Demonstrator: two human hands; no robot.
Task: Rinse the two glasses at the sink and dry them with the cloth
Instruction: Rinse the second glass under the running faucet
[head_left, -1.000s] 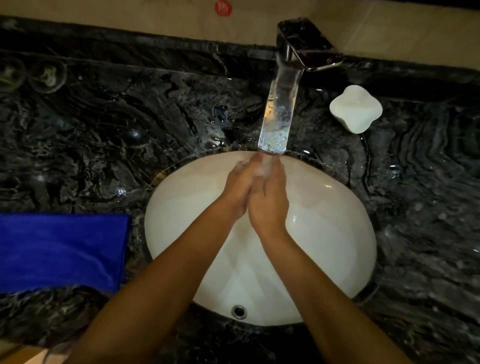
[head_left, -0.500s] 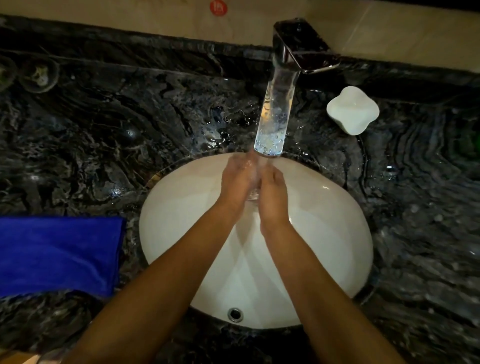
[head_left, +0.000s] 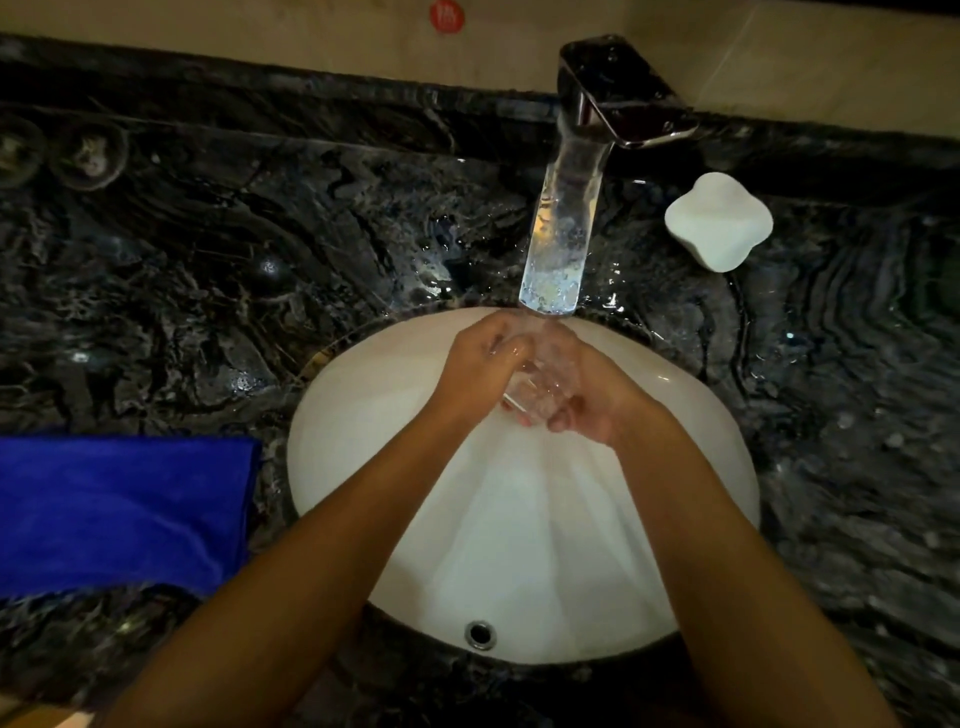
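A small clear drinking glass (head_left: 540, 387) sits between both hands over the far part of the white oval sink basin (head_left: 691, 499), directly under the broad stream of water (head_left: 563, 228) falling from the chrome square tap (head_left: 618, 91). The left hand (head_left: 478, 376) curls its fingers round the glass from the left, and the right hand (head_left: 597, 397) cups it from the right, fingers bent about its lower part. The folded blue cloth (head_left: 119, 512) lies on the dark marbled desk (head_left: 260, 244) left of the basin, well apart from the hands. Two round shapes at the far left may be glasses; it is too dark to tell. A white lobed dish (head_left: 719, 221) stands right of the tap. The likely risk is slippage: wet glass in wet fingers could drop and crack against the hard basin. The strong flow could also splash onto the desk and wet the cloth.
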